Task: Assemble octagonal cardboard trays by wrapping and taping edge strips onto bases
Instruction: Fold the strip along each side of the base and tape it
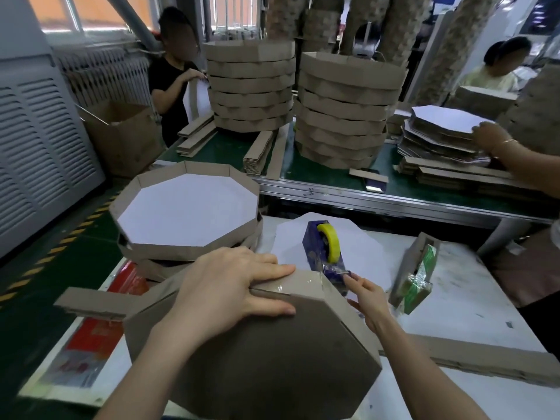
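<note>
Blue tape dispenser (315, 253), yellow tape roll (329, 242), brown cardboard base (272, 353)

Matt brown cardboard tray (266, 353), glossy clear tape (303, 283) on its edge, shiny blue plastic dispenser (315, 247)

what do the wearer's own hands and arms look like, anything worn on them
Both are bare. The left hand and the right hand wear no gloves, and no sleeve shows on either forearm as far as the frame reaches. No ring, watch or bracelet is visible on them. The nails that show look short and unpainted.
</note>
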The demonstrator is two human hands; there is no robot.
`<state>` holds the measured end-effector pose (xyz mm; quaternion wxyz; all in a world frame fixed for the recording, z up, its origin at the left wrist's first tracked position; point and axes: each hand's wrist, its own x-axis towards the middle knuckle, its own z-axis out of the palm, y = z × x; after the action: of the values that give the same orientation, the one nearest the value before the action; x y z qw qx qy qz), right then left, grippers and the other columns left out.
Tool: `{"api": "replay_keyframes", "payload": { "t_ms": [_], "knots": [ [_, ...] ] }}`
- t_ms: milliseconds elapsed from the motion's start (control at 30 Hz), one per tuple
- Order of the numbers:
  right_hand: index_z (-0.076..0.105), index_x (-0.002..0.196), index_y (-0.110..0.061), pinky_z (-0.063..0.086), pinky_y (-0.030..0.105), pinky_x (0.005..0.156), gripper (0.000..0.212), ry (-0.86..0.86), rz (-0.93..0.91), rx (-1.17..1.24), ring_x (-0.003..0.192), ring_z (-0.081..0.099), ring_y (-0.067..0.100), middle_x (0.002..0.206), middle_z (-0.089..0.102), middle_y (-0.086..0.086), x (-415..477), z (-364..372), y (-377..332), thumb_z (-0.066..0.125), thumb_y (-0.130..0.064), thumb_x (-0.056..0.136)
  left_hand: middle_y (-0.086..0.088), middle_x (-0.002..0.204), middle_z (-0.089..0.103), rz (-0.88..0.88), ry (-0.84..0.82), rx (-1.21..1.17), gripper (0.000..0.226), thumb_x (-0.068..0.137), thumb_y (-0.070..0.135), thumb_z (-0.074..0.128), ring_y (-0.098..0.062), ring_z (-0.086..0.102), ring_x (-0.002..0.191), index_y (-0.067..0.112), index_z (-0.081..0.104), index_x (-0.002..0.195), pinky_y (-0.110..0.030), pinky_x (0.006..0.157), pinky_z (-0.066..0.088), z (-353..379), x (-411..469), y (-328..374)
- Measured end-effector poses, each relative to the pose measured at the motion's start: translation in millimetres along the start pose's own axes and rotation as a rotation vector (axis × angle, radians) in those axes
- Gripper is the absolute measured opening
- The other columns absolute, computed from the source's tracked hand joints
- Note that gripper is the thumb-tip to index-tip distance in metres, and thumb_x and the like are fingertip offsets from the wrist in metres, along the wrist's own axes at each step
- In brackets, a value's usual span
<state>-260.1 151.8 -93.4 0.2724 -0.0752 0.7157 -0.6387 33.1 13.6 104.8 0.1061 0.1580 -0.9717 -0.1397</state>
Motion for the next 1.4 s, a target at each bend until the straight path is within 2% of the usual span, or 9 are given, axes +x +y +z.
{"api": "replay_keyframes", "payload": {
  "t_ms": [133,267,467,700,800,933,1100,1233,1400],
  "knots": [
    [0.042,0.058,-0.008,0.048,0.029,0.068,0.043,0.04,-0.04,-0.09,0.088,0.064,0.004,0.112,0.068,-0.003,6.2,-1.4,4.2,0.069,-0.009,0.092,0.03,0.109,0.061,-0.001,0.01,0.013,0.068,0.066,0.088,0.039,0.001,0.05,0.093,0.058,0.054,0.124,-0.013,0.07,0.032,0.0,0.4,-0.4],
    [0.046,0.059,-0.004,0.049,0.027,0.077,0.04,0.1,-0.104,-0.156,0.092,0.065,0.017,0.111,0.069,0.004,8.1,1.0,8.7,0.069,-0.005,0.091,0.03,0.107,0.061,-0.007,0.013,0.006,0.07,0.065,0.09,0.034,0.001,0.05,0.092,0.058,0.054,0.124,-0.013,0.069,0.032,1.1,2.2,-2.0],
    [0.044,0.053,-0.007,0.047,0.028,0.071,0.044,0.152,-0.167,-0.247,0.088,0.064,0.021,0.104,0.072,0.013,14.1,1.3,12.1,0.068,0.0,0.09,0.03,0.105,0.06,-0.007,0.013,0.014,0.068,0.066,0.09,0.035,0.001,0.049,0.089,0.058,0.054,0.124,-0.012,0.066,0.03,2.3,4.6,-3.2],
    [0.071,0.073,-0.001,0.048,0.032,0.068,0.022,0.11,-0.179,-0.289,0.075,0.061,0.019,0.084,0.072,0.012,14.4,-4.8,8.6,0.074,-0.017,0.089,0.03,0.106,0.06,-0.001,-0.008,0.014,0.069,0.066,0.09,0.033,0.002,0.048,0.091,0.058,0.054,0.125,-0.011,0.064,0.028,1.3,8.0,-5.0],
    [0.066,0.07,-0.006,0.041,0.031,0.061,0.031,0.116,-0.279,-0.522,0.072,0.057,0.023,0.078,0.066,0.012,14.8,2.5,-9.2,0.066,-0.026,0.094,0.033,0.108,0.058,-0.012,-0.006,0.01,0.07,0.065,0.091,0.033,0.002,0.049,0.092,0.059,0.053,0.124,-0.01,0.063,0.027,1.1,8.1,-5.2],
    [0.048,0.058,0.0,0.028,0.031,0.058,0.037,0.094,-0.401,-0.637,0.063,0.04,0.021,0.061,0.046,0.012,6.8,27.0,-57.4,0.055,-0.009,0.094,0.031,0.113,0.061,-0.005,0.013,0.026,0.075,0.065,0.093,0.028,0.002,0.052,0.097,0.057,0.053,0.127,-0.017,0.07,0.039,1.8,4.4,-2.7],
    [0.065,0.067,-0.006,0.033,0.027,0.056,0.032,-0.149,-0.464,-0.565,0.061,0.043,0.014,0.072,0.054,0.011,-41.0,56.2,-125.4,0.06,-0.02,0.096,0.026,0.13,0.055,-0.037,0.028,0.073,0.093,0.061,0.092,0.027,0.0,0.048,0.111,0.047,0.042,0.141,-0.019,0.074,0.028,0.9,-10.9,1.7],
    [0.071,0.072,-0.027,0.039,0.031,0.067,0.024,-0.456,-0.425,-0.369,0.075,0.046,0.018,0.08,0.055,0.007,-102.4,58.9,-164.8,0.062,-0.036,0.092,0.027,0.13,0.048,-0.038,0.024,0.11,0.098,0.06,0.093,0.02,0.002,0.041,0.108,0.049,0.023,0.148,-0.017,0.073,0.024,-1.0,-24.6,3.2],
    [0.071,0.078,-0.023,0.041,0.031,0.072,0.023,-0.67,-0.448,-0.23,0.075,0.048,0.019,0.083,0.061,-0.002,-153.4,56.5,-184.6,0.065,-0.044,0.085,0.033,0.122,0.042,-0.035,-0.01,0.019,0.101,0.058,0.094,0.034,0.009,0.036,0.104,0.053,0.011,0.147,-0.014,0.076,0.027,-2.4,-35.1,6.4]
  ]
}}
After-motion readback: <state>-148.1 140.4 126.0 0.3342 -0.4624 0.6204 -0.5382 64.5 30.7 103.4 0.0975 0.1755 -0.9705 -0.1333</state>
